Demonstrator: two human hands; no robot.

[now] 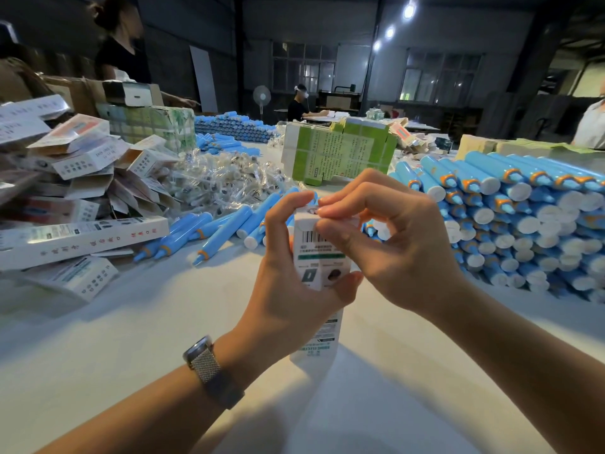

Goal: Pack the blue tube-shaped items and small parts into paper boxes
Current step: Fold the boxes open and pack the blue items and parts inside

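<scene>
**A white paper box stood on end between both hands**

We see a tall, narrow paper box point(316, 257) standing upright on the white table point(131, 339), near its front edge and about midway along it. The box is white card with a barcode near the top, a green band below it and small printed panels; the print is too fine for us to read. Our left hand point(288, 290) wraps round its side, thumb across the front face, fingers curled behind. Our right hand point(389, 244) pinches the top flap with fingertips bent down onto it. Whether the flap is fully tucked we cannot tell, and the hands hide whatever is inside.

A metal mesh watch point(209, 368) sits on the left wrist.

Towards the right edge lies a stack of blue tubes point(523, 217), smooth plastic cylinders with white caps and orange collars, piled in rows; the frame cuts it off. Loose tubes point(209, 234) lie just behind the box, tips pointing to the left front. Behind them sits a heap of small parts point(222, 181) in crinkled clear wrappers, their contents hard to make out. At the left edge, flat and folded boxes point(82, 165) lie jumbled, and a long one point(82, 239) lies on its side.
</scene>
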